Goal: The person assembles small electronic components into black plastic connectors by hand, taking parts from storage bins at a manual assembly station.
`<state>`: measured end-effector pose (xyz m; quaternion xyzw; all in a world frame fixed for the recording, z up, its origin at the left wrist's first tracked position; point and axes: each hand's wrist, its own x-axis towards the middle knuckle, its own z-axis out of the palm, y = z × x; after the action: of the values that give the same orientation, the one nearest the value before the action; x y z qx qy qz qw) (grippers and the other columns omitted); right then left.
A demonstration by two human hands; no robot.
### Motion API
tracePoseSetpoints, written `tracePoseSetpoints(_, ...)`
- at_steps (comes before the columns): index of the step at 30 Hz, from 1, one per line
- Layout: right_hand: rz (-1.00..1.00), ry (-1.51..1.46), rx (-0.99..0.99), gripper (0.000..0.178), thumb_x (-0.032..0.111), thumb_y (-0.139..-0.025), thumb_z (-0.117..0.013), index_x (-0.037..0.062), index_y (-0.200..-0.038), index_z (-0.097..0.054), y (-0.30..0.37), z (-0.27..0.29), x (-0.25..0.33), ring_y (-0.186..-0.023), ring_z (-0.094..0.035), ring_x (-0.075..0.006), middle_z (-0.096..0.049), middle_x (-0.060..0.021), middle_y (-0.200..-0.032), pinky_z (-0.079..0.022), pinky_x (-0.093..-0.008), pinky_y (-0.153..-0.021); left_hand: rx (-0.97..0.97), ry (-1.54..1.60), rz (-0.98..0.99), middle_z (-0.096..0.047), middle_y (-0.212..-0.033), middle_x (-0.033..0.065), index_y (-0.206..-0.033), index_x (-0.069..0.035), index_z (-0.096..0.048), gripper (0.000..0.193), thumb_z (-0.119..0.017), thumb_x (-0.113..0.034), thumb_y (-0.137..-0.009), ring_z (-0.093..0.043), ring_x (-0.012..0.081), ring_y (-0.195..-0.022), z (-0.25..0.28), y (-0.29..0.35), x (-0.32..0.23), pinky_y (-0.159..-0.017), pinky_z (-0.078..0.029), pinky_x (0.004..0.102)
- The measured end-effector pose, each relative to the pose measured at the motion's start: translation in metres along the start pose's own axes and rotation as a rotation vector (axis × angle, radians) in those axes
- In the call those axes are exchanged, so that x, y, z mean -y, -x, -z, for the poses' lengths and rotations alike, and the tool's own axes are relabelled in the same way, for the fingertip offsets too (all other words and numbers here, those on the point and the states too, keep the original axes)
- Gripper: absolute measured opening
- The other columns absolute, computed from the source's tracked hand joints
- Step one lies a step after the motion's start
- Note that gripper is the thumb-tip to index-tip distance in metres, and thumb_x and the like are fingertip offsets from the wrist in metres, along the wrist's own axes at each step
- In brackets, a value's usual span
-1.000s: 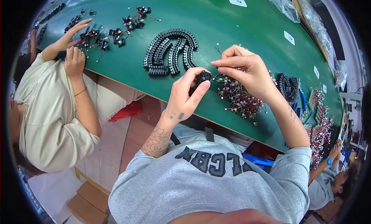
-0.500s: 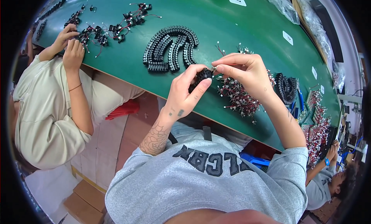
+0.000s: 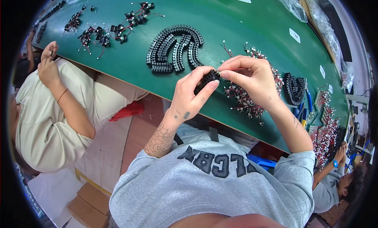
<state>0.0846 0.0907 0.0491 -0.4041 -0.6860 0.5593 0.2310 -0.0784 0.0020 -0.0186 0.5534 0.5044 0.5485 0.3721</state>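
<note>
My left hand is closed around the end of a strip of small black plastic blocks, thumb and forefinger squeezing it. The strip appears to run back to the rows of linked black blocks curved on the table. Right beside it, my right hand pinches a thin cable with a red wire, its tip at the strip's end. My fingertips partly hide where the two meet. Behind and below my right hand spreads a pile of red and black cables with small white connectors.
More black block rows lie right of the cable pile, next to blue-handled tools and further cable bundles. Far left are black parts with wires. A co-worker sits left; another person is at right.
The left co-worker's hands have drawn away from the wired black parts, back toward their body. My two hands stay together, with only slight finger movement at the strip's end.
</note>
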Motion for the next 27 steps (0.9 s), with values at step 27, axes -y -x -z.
tracePoseSetpoints(27, 0.034, -0.244, 0.198, 0.020, 0.015, -0.080, -0.071, 0.0002, -0.093, -0.072, -0.138, 0.001, 0.033, -0.071, -0.061, -0.0091, -0.068, -0.0059, -0.079, -0.047, -0.0179, -0.064, -0.095, 0.122, 0.125, -0.057, -0.073, 0.0004, -0.105, -0.003, -0.060, 0.019, -0.060, -0.011, -0.088, -0.038, 0.0072, -0.055, -0.002, 0.001, -0.002, -0.052, -0.032, 0.0211)
